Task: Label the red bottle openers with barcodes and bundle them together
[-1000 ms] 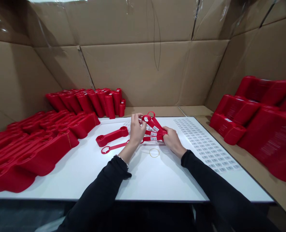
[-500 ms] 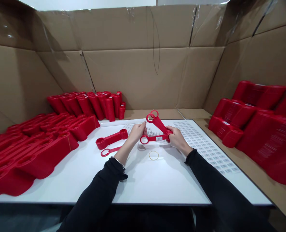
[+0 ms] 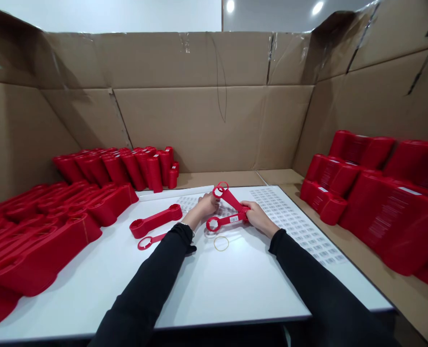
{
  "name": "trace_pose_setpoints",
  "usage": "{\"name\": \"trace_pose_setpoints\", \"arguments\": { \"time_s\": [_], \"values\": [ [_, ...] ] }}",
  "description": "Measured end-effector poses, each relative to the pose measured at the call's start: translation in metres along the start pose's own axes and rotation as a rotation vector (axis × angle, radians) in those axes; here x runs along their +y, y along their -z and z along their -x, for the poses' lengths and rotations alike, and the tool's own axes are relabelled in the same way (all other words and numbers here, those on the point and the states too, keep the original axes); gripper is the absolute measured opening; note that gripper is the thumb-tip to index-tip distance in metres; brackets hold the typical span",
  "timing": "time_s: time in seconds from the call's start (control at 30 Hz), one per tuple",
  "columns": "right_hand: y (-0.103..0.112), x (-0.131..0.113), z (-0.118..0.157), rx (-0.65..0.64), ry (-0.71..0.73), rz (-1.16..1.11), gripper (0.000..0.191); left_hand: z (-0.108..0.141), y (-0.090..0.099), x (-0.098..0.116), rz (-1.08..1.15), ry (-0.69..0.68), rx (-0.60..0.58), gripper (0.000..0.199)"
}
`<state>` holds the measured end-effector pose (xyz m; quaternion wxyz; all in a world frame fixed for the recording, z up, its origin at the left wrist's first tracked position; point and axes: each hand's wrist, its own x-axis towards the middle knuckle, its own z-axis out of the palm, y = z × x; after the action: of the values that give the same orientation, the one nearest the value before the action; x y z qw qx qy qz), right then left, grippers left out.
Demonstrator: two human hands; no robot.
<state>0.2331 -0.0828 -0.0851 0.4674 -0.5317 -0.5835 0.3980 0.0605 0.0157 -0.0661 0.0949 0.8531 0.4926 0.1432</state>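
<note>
Two hands: one left hand [image 3: 207,206], one right hand [image 3: 257,218]. In the right hand, a fan of red strips [image 3: 231,198] with three visible ring ends [image 3: 219,222], not countable strip by strip. On the bench [image 3: 235,289]: one thick red stack [image 3: 156,221], one loose red strip [image 3: 158,238], one yellow band [image 3: 221,250], two blocks of printed labels [image 3: 289,217]. Red bundles [image 3: 376,221] in three groups, too crowded for a count. Two ceiling lights [image 3: 317,7].
</note>
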Motion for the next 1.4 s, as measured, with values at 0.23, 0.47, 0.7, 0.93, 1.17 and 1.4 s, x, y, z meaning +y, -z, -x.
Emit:
{"name": "trace_pose_setpoints", "arguments": {
  "time_s": [0.23, 0.47, 0.7, 0.93, 1.17, 1.4],
  "values": [
    [0.014, 0.004, -0.004, 0.062, -0.101, 0.043, 0.033, 0.004, 0.003, 0.002, 0.069, -0.106, 0.107, 0.015],
    [0.012, 0.002, -0.003, 0.157, -0.060, 0.200, 0.031, 0.038, 0.041, 0.015, 0.275, -0.183, 0.170, 0.013],
    [-0.001, -0.017, 0.006, 0.248, 0.014, 0.388, 0.024, 0.062, 0.048, 0.049, 0.620, -0.155, 0.163, 0.014],
    [-0.011, -0.030, 0.012, 0.241, 0.028, 0.483, 0.021, 0.064, 0.046, 0.056, 0.628, -0.154, 0.194, 0.013],
    [-0.013, -0.035, 0.013, 0.234, 0.040, 0.497, 0.023, 0.063, 0.043, 0.053, 0.608, -0.161, 0.220, 0.013],
    [-0.014, -0.035, 0.014, 0.223, 0.047, 0.477, 0.021, 0.064, 0.042, 0.054, 0.602, -0.127, 0.240, 0.012]
  ]
}}
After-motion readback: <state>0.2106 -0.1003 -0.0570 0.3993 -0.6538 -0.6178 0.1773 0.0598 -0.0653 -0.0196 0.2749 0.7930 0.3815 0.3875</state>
